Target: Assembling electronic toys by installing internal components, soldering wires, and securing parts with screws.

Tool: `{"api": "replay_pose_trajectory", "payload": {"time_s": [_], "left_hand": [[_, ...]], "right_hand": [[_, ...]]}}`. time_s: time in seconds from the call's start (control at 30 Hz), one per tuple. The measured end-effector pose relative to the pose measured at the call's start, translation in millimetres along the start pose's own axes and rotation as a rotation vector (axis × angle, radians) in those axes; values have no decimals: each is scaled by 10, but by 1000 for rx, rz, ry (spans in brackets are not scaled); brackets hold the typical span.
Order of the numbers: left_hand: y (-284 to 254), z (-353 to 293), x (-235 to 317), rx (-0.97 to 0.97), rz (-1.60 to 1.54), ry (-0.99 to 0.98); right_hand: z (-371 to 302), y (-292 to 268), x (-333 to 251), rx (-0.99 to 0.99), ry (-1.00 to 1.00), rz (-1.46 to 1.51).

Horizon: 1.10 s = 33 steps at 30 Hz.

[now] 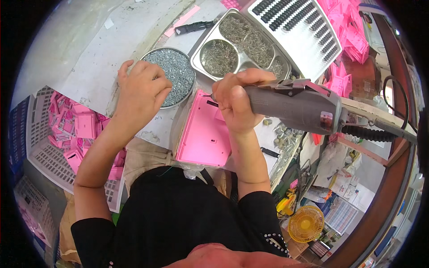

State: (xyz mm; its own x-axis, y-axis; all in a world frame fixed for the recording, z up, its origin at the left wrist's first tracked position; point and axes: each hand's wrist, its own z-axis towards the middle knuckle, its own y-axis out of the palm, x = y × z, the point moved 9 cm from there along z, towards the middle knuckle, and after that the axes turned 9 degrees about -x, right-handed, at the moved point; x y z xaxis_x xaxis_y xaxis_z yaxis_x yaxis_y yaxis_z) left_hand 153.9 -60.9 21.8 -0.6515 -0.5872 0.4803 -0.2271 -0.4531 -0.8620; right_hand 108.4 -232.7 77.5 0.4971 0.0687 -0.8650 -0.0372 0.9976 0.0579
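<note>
My right hand (237, 100) is wrapped around a grey electric screwdriver (295, 105), its bit pointing left over the top edge of a flat pink plastic panel (205, 140). The panel lies on the table in front of me. My left hand (142, 87) is at the left side of a round metal bowl (195, 85) full of small silver screws (176, 67). Its fingers are curled together; whatever they may hold is hidden by the hand.
Beyond the bowl stands a metal compartment tray (196, 58) of small springs, beside a white tray (319, 67) with rows of black parts. A basket (38, 143) of pink parts is at left. Loose metal pieces (286, 136) lie right of the panel. A cable (375, 133) trails from the screwdriver.
</note>
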Motion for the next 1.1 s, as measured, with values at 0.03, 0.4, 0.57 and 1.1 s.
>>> {"api": "replay_pose_trajectory", "payload": {"time_s": [0.03,0.4,0.57,1.1], "left_hand": [[6,0,-17,18,-8,0],[1,45,-11,111,5,68],[39,63,17,100,43,101],[16,32,24,142,-27,127]], "right_hand": [[2,14,14,5,9,18],[-90,148,184,-267,60,-362],[-57,253,113,-278,-28,-425],[-113,184,-49,-115,79,-36]]}}
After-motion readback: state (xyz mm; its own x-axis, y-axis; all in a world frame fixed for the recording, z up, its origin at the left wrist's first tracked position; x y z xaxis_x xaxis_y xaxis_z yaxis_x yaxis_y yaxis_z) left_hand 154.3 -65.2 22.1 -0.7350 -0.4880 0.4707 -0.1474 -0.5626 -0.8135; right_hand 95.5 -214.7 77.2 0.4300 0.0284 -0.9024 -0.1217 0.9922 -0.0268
